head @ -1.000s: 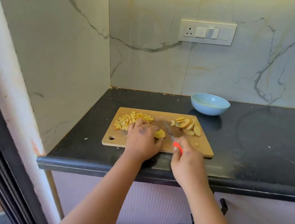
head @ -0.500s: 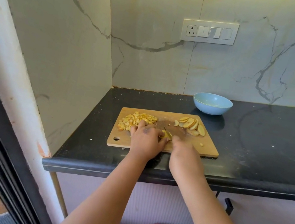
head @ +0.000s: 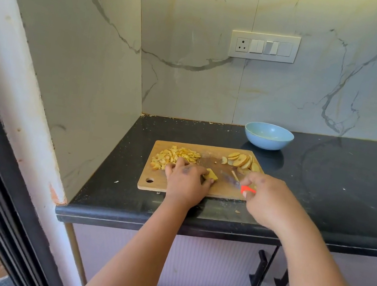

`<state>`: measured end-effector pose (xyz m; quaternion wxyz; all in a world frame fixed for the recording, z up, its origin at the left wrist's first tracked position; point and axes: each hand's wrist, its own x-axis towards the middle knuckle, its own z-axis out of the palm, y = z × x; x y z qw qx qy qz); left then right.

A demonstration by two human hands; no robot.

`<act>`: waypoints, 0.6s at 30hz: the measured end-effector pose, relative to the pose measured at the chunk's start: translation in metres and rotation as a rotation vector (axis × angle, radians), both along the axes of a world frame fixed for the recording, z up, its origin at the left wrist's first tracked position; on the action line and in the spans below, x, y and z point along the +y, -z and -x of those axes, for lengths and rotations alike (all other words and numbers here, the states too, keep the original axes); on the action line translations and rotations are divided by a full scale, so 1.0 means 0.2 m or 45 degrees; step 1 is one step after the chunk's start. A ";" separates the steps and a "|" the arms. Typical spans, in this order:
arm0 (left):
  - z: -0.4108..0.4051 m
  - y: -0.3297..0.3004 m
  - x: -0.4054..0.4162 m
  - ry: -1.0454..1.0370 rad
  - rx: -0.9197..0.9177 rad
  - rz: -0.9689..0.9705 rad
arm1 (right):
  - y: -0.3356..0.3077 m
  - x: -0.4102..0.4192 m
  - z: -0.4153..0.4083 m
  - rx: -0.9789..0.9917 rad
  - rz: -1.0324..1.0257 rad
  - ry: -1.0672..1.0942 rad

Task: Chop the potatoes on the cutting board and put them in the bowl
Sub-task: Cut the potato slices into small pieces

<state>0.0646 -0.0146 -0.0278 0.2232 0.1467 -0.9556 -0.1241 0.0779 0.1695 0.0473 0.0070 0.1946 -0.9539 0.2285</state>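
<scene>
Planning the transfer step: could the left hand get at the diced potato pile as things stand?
Probably yes. The left hand sits beside the diced potato pile with nothing between, but it holds a potato piece and must let go first.

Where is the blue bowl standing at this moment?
In the head view the blue bowl stands on the black counter, just behind the far right corner of the cutting board, near the marble wall and apart from both hands.

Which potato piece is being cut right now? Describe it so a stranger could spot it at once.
On the black counter lies a wooden cutting board. At its near middle, the left hand holds one yellow potato piece beside the knife. Unlike the diced heap and slices, it lies alone.
</scene>
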 end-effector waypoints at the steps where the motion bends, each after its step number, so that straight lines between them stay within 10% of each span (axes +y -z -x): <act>1: 0.00 0.00 0.00 0.007 0.021 -0.019 | 0.02 0.00 0.01 0.049 0.093 0.021; 18: 0.01 0.01 0.01 0.012 0.088 -0.056 | 0.28 -0.15 0.04 0.131 0.212 -0.046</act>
